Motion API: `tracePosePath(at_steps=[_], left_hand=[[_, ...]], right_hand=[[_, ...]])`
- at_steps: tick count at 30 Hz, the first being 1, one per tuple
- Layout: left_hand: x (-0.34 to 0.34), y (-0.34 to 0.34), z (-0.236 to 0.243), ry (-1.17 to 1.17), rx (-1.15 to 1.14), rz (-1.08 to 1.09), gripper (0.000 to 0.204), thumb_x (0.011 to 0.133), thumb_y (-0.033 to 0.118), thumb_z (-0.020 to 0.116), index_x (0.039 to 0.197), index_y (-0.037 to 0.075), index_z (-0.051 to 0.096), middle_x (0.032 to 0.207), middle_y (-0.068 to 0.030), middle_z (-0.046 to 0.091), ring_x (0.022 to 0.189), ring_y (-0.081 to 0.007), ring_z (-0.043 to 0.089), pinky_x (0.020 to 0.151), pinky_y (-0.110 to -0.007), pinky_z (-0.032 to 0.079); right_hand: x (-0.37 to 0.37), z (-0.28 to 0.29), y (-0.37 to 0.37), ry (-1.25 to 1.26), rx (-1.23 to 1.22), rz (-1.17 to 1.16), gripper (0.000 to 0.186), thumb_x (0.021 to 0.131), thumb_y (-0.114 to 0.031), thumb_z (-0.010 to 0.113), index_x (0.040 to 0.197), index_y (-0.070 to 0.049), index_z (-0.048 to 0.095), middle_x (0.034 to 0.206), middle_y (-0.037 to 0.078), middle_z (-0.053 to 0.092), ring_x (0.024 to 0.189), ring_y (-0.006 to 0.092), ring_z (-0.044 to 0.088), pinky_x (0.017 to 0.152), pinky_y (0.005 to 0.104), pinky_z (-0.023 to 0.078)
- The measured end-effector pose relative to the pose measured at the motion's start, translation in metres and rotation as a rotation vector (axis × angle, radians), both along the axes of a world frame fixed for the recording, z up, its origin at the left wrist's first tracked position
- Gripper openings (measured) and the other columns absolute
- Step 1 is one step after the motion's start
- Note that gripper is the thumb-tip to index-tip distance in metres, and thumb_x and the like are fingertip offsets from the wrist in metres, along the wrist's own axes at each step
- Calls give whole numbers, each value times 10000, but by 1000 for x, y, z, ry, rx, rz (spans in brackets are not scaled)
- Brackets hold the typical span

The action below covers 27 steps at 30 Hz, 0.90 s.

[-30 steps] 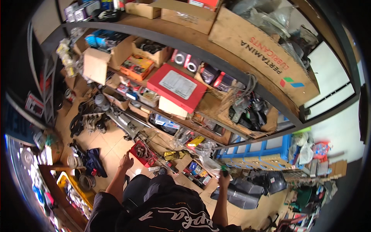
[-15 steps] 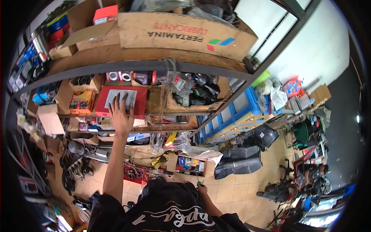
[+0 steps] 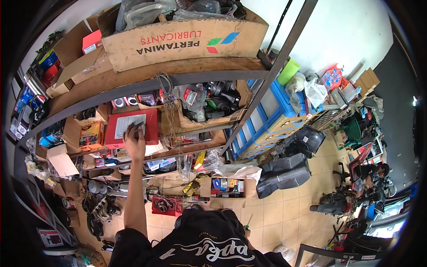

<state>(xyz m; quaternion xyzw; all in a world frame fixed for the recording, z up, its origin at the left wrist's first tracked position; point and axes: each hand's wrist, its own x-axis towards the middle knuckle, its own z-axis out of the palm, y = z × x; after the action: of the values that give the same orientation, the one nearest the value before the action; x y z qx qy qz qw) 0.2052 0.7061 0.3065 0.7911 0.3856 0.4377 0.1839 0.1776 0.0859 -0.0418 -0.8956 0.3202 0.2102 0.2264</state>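
My left hand (image 3: 134, 141) reaches up to a shelf, its bent fingertips on the pale label of a flat red box (image 3: 152, 123). Nothing shows in its grip. An orange box (image 3: 91, 135) sits just left of the red one. Low at my side, my right hand (image 3: 247, 232) is closed round the green handle of a screwdriver (image 3: 250, 220), whose shaft points up and away. My shirt hides most of that hand.
A dark metal shelf post (image 3: 269, 84) slants up to the right of the red box. Above stands a large cardboard carton (image 3: 187, 46). Further right is a blue-framed rack (image 3: 267, 115). On the floor lie black plastic parts (image 3: 284, 175) and an open carton of small boxes (image 3: 249, 189).
My left hand's spread fingers have bent and slid toward the near right part of the red box. The view has shifted. My right hand is now mostly behind the shirt.
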Motion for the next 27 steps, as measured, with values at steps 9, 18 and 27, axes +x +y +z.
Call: tracePosePath(at_steps=[9,18,27], left_hand=[[87,-172,70,-170,179,-538,303,784,75,620,1069,-1,547,1073,-190,518,1022,-370,513,881,-433,419],[248,-129,82,63,21,-297,390,773,225,681,1102,36,592,1129,-201,554,1063,-371,546,889,-431,460],[294,-107,63,94,74,-97,485,672,356,786,1062,89,679,1152,-146,602,1038,-336,596,893,-421,483]], right_hand=[[45,9,28,-163,18,-176,561,796,-487,607,963,48,646,962,249,671,936,411,637,814,478,499],[62,23,12,-217,127,77,478,803,-433,627,994,5,646,940,241,670,922,415,638,809,481,499],[5,-24,-101,-62,-29,-230,534,793,-452,630,976,49,632,939,251,671,919,410,647,805,493,508]])
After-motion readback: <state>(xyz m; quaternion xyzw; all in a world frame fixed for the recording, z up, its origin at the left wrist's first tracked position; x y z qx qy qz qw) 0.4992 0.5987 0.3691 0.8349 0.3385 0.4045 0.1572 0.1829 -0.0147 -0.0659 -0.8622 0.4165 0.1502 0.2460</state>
